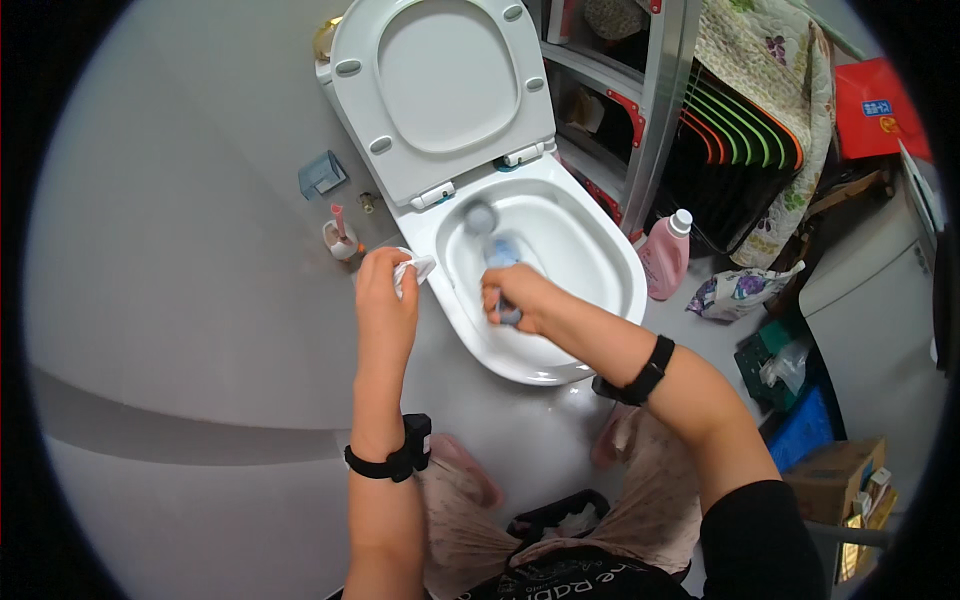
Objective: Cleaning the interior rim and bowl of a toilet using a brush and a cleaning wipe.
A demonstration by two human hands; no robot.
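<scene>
A white toilet bowl (617,270) stands before me with its seat and lid (448,80) raised against the back. My right hand (522,297) is over the bowl, fingers wrapped round the grey handle of a toilet brush (481,218). The brush's head is smeared by motion near the back left of the bowl's inside, and a bluish part shows between head and hand. Just outside the left rim, my left hand (386,280) pinches a crumpled white tissue (420,267).
Left of the toilet are a blue-grey holder (322,175) and a small white container with a pink top (342,238). A pink bottle with a white cap (667,255) stands right, beside a metal-framed rack (660,110). Farther right sit a floral bag (742,292) and a cardboard box (835,480).
</scene>
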